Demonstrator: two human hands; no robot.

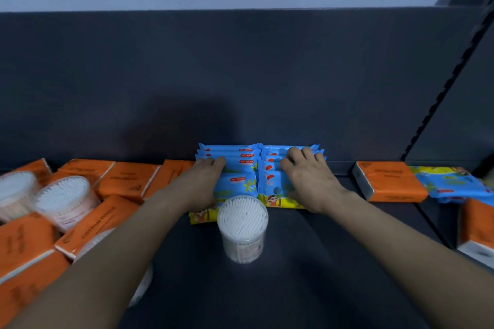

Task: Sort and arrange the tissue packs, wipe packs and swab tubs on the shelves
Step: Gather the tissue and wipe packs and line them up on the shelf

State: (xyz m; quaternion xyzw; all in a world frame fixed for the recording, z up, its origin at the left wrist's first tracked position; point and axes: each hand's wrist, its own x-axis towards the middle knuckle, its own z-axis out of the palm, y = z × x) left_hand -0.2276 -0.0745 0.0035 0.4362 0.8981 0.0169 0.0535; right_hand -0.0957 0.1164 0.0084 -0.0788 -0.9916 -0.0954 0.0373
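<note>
Two rows of blue wipe packs are stood side by side at the back of the dark shelf (pixel 267 288), against its back panel (pixel 240 75): a left row (pixel 238 165) and a right row (pixel 271 171), touching each other. The left hand (pixel 205 181) is laid on the left row with its fingers stretched out flat over the packs. The right hand (pixel 307 176) is set on the right row, its fingers bent over the packs' upper edges; whether they are gripped or only pressed cannot be told. The hands are held apart, one to each row.

Just in front of the rows, between the two forearms, a clear swab tub (pixel 242 227) is stood upright. To the left, orange tissue packs (pixel 125 176) are heaped loosely, and two more swab tubs (pixel 65 197) are tilted among them. To the right, a single orange tissue pack (pixel 390 181) is laid flat, with loose wipe packs (pixel 451 181) just beside it and another orange pack (pixel 478 224) seen at the edge.
</note>
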